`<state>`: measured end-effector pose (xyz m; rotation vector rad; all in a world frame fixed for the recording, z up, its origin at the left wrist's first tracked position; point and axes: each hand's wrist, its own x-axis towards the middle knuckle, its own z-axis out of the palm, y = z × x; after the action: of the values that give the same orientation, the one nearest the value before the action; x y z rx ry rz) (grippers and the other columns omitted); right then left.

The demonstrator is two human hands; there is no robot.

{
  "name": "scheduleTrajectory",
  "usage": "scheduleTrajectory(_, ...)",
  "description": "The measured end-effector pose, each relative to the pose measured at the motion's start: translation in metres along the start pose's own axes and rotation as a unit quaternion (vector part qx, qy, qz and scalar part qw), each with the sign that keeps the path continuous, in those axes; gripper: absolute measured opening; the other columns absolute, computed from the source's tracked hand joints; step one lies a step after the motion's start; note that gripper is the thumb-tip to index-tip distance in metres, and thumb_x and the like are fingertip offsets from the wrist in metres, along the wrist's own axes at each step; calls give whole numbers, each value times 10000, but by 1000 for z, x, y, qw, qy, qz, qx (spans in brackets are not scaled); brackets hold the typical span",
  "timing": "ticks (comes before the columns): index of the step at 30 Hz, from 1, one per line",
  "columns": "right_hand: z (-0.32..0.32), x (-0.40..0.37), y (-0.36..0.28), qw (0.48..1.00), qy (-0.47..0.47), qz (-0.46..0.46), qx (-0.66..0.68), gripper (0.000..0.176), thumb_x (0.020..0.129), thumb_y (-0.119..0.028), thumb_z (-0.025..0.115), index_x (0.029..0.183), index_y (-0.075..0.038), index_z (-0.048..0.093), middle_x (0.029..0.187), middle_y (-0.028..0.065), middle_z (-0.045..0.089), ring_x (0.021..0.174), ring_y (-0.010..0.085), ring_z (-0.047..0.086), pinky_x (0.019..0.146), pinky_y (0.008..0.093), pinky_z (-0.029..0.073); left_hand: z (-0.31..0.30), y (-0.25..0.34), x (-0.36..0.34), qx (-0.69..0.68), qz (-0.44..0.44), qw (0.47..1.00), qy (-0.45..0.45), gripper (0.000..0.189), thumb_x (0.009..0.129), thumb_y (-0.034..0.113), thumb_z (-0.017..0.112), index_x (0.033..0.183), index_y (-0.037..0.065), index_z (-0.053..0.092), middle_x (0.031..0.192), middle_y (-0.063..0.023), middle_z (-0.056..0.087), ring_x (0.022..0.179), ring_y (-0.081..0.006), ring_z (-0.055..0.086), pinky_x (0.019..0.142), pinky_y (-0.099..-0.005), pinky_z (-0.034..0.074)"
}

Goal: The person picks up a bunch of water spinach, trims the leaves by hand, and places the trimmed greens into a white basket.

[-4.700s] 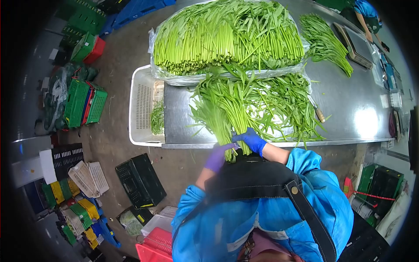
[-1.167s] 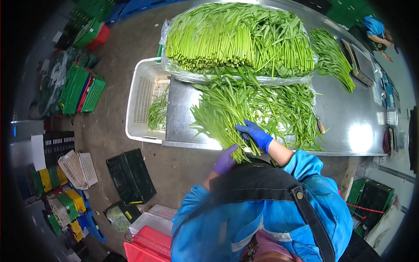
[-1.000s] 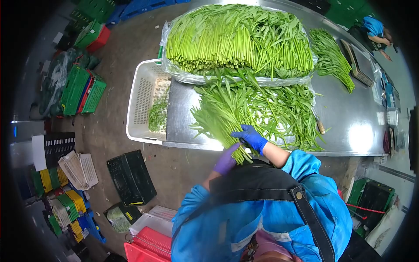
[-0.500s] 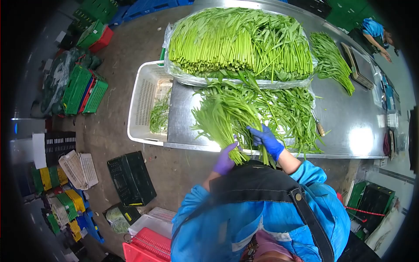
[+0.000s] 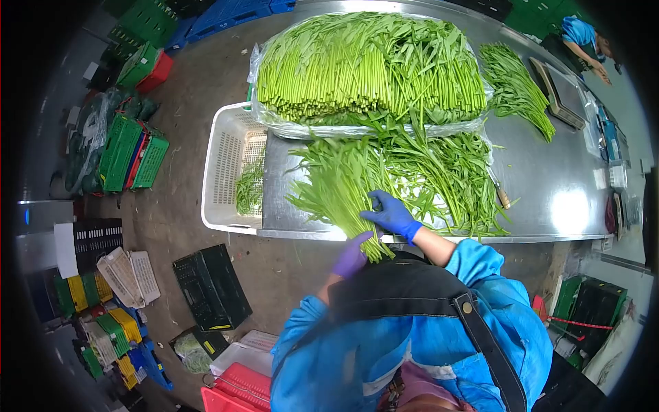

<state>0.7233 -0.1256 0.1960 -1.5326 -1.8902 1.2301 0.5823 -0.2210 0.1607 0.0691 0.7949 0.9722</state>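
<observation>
My left hand [image 5: 351,255], in a purple glove, is closed around the stem ends of a bunch of water spinach [image 5: 341,196] at the table's near edge. The leaves fan out up and to the left. My right hand [image 5: 396,215], in a blue glove, reaches over from the right with bent fingers against the stems of the same bunch, just above the left hand. Its fingertips are partly hidden among the stems. Loose water spinach [image 5: 453,175] lies spread on the table beyond and right of my right hand.
A large stacked pile of water spinach [image 5: 371,75] sits at the back in clear plastic. To the left is a white crate [image 5: 218,165] with some greens. A knife [image 5: 503,198], a smaller bunch [image 5: 516,89] and a scale [image 5: 557,96] lie rightward. Another person [image 5: 583,44] stands far right.
My right hand has moved left, bringing the stems it held against the bunch in my left hand. The left hand keeps its grip and stays nearly in place.
</observation>
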Motion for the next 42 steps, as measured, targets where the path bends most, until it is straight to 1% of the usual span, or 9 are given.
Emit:
scheduleTrajectory(3, 10, 9, -7, 998, -21, 56, 19, 519, 708, -325, 732, 1092, -44, 525, 752, 56, 538, 614, 145, 534, 578, 272, 456, 1, 0, 1, -34, -24, 999, 19, 364, 828, 27, 527, 1173, -46, 436, 1112, -157, 557, 1000, -272, 565, 877, -357, 459)
scheduleTrajectory(10, 21, 25, -13, 992, 74, -91, -42, 278, 682, -275, 724, 883, -116, 616, 604, 38, 508, 534, 188, 502, 520, 310, 424, 8, 1, 1, -93, -31, 995, 29, 350, 831, 31, 526, 1159, -55, 442, 1085, -169, 563, 987, -278, 571, 859, -374, 473)
scheduleTrajectory(13, 13, 27, -37, 993, -55, 18, -107, 304, 712, -381, 646, 865, -118, 640, 877, 90, 629, 809, 283, 598, 716, 378, 470, 11, 7, -3, -71, -63, 995, 26, 343, 832, 39, 527, 1154, -53, 455, 1054, -168, 578, 961, -271, 582, 821, -376, 492)
scheduleTrajectory(17, 22, 33, -25, 994, -53, 24, -92, 270, 728, -363, 628, 837, -116, 648, 821, 99, 638, 785, 299, 598, 700, 376, 469, 13, 8, -4, -37, -51, 997, 33, 323, 833, 45, 531, 1136, -50, 473, 1034, -161, 590, 917, -255, 594, 783, -372, 506)
scheduleTrajectory(24, 4, 19, 15, 956, -112, 84, 256, 149, 793, -178, 589, 803, -32, 617, 683, 51, 585, 602, 128, 535, 561, 261, 434, 3, 6, -2, 13, -6, 999, 35, 394, 808, 30, 562, 1184, 9, 445, 1030, -123, 590, 844, -183, 574, 748, -297, 487)
scheduleTrajectory(33, -65, -5, 60, 849, 276, 108, 437, 157, 844, -213, 602, 821, -62, 563, 678, 16, 570, 535, 85, 497, 533, 210, 396, 14, 13, -7, 18, 12, 999, 39, 442, 818, 59, 562, 1236, 56, 419, 947, -68, 569, 803, -145, 549, 710, -270, 465)
scheduleTrajectory(38, -83, -1, 50, 854, 378, 67, 350, 494, 821, -169, 614, 1236, -16, 393, 1001, 109, 592, 685, 97, 542, 615, 226, 472, 15, 24, -22, 94, 40, 995, 14, 499, 823, 88, 557, 1290, 67, 382, 872, -34, 532, 781, -132, 525, 689, -261, 444)
scheduleTrajectory(39, -81, -3, 38, 886, 337, 78, 308, 685, 795, -111, 621, 1350, -34, 228, 1132, 135, 539, 755, 97, 538, 654, 239, 491, 15, 25, -25, 83, 41, 996, 14, 512, 818, 83, 556, 1296, 61, 374, 883, -37, 531, 788, -131, 523, 689, -257, 439)
scheduleTrajectory(42, -50, -5, 17, 993, 80, 50, 76, 456, 790, -87, 612, 1225, -90, 475, 977, 24, 616, 700, 78, 525, 652, 223, 459, 19, 32, -26, 33, 24, 999, 29, 520, 808, 72, 555, 1294, 41, 371, 881, -47, 532, 789, -136, 521, 696, -258, 432)
